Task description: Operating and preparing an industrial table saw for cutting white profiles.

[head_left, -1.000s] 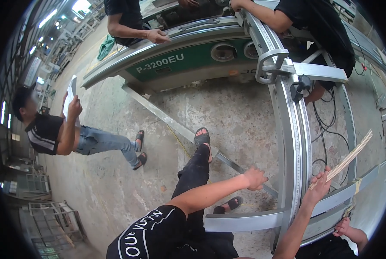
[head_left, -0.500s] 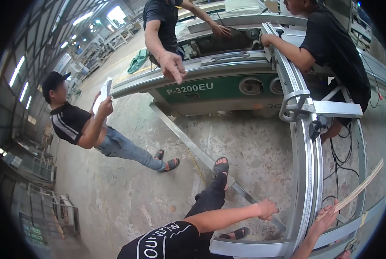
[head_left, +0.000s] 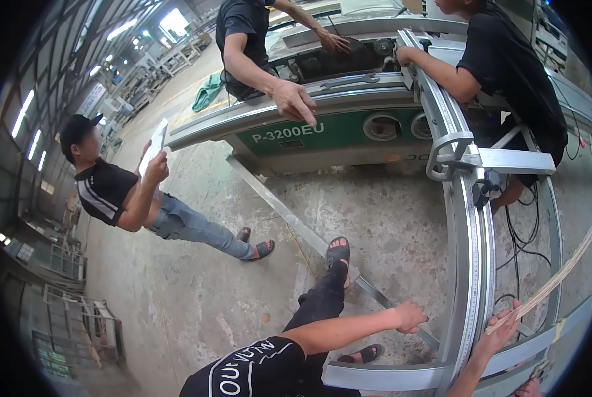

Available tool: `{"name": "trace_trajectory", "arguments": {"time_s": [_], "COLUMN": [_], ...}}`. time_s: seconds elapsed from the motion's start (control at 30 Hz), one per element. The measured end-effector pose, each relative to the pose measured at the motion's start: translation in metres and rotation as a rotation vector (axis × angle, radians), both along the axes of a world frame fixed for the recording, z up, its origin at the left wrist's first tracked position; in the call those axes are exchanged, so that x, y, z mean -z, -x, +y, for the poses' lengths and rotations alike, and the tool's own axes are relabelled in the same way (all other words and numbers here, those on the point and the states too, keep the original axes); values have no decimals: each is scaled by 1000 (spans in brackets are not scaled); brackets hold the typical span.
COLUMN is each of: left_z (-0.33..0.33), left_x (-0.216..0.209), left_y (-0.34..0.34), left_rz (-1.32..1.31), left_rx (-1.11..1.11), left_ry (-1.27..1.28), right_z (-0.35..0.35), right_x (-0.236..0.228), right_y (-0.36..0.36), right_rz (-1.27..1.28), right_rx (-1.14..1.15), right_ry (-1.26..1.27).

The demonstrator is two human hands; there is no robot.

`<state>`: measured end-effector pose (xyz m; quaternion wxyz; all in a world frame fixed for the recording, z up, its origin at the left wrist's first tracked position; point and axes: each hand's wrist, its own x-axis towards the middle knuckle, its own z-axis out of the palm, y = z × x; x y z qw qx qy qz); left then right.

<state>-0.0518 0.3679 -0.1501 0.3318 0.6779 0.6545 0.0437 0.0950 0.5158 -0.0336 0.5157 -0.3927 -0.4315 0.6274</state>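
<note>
My right hand (head_left: 494, 336) comes up from the lower edge, closed round the lower end of a bundle of thin pale wooden strips (head_left: 547, 291). The strips slant up and to the right, past the far side of the long metal fence rail (head_left: 471, 278) with a measuring scale. My left hand (head_left: 410, 317) reaches rightward from a black sleeve, holding nothing, its fingers a little bent and apart. It hangs just left of the rail, above a metal bar (head_left: 395, 301) near the floor.
A green sliding table saw (head_left: 296, 132) stands ahead, a wrench (head_left: 349, 83) on it. One person (head_left: 246, 46) points across it; another (head_left: 507, 73) leans on the rail's far end. A third (head_left: 121, 192) holds white papers (head_left: 154, 149). Black cables (head_left: 517, 245) hang right of the rail.
The pointing person's hand has moved right along the saw's edge. The strips have tilted slightly outward in my right hand. My left hand has hardly moved.
</note>
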Motion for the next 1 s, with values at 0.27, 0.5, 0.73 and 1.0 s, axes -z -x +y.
{"name": "trace_trajectory", "arguments": {"time_s": [0.27,0.5,0.73,1.0], "left_z": [0,0,-9,-16], "left_x": [4,4,-1,-9], "left_y": [-1,-2,-8,-9], "left_rz": [-17,-14,11,-7], "left_rx": [-20,-12,-22,-47], "left_ry": [-18,-4,-76,-69], "right_z": [1,-1,0,-9], "right_x": [4,4,16,11], "right_y": [-6,-6,-20,-34], "right_rz": [42,-25,18,-23], "right_rx": [-38,-47,-18,-131], "right_ry": [-25,-101,-215,-189]}}
